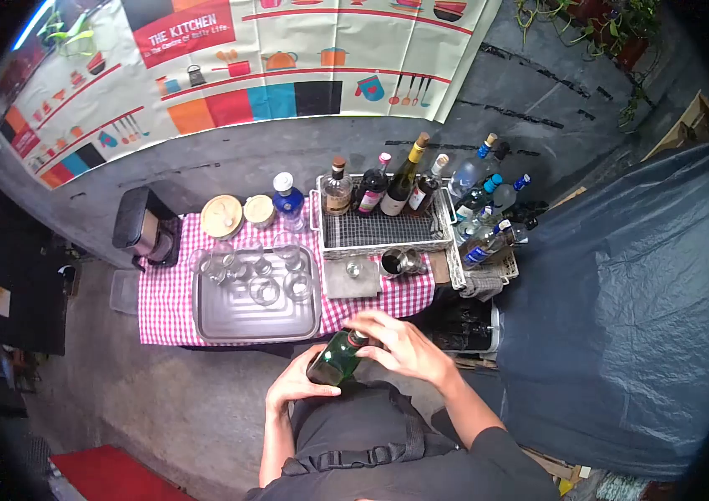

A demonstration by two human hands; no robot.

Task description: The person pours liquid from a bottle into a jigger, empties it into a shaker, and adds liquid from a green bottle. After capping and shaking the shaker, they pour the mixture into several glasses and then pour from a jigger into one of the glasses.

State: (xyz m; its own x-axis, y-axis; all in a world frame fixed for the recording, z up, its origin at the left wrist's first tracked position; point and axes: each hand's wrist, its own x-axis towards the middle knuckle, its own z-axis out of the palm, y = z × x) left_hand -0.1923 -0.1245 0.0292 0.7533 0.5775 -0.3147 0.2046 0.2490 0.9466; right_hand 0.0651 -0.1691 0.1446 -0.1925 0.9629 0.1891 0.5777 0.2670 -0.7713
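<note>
- Left grip (300, 377) is wrapping the green bottle (334, 361) low down.
- Right grip (394, 344) is curving, partly open, at its neck.
- It is tilting beyond the surface's (162, 311) near edge.

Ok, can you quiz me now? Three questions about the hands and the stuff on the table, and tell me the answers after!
1. True or false: the left hand is holding a green glass bottle.
2. Which things stand on the grey rectangular tray? A) bottles with blue caps B) clear glasses C) leafy green plants
3. Fill in the blank: the checked fabric cloth under the tray is pink and ____.

Key: 1 true; 2 B; 3 white.
</note>
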